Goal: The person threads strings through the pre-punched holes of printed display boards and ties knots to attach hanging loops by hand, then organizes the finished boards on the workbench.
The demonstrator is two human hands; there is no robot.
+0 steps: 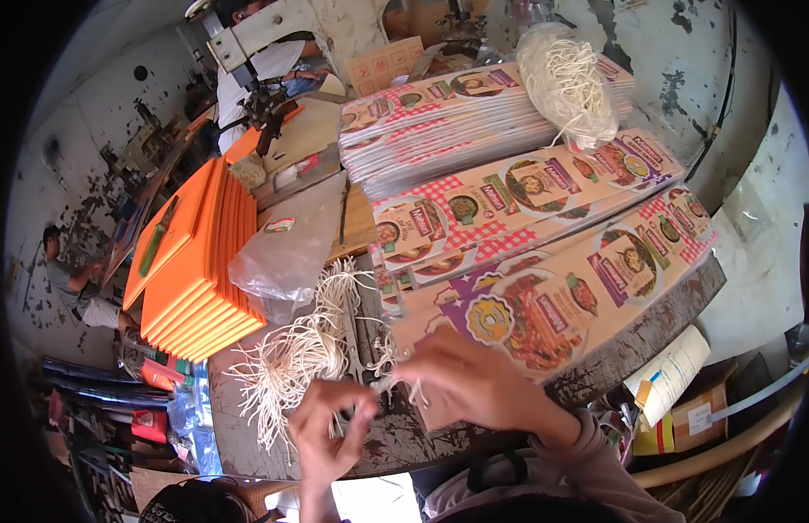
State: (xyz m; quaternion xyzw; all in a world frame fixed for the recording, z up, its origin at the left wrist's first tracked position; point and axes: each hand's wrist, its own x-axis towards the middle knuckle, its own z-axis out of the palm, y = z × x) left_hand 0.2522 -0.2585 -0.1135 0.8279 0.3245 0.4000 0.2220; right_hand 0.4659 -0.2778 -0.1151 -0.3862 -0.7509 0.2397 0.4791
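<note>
Over the front edge of the worn dark table, my left hand (330,429) pinches a short piece of white cord (385,383). My right hand (474,375) grips the same cord from the other side, close to the corner of a printed cardboard sheet (544,305) with food pictures. Some of its fingers are blurred, and part of the cord is hidden by them. Just behind my left hand lies a loose bundle of white cords (304,349). A dark metal bar-like tool (355,327) rests beside the bundle.
Stacked printed sheets (456,131) fill the table's back, with a plastic bag of cords (570,83) on top. At left stands a stack of orange folders (199,261) bearing a green-handled knife (158,237). Beside it is a clear plastic bag (291,244). People work behind near machines.
</note>
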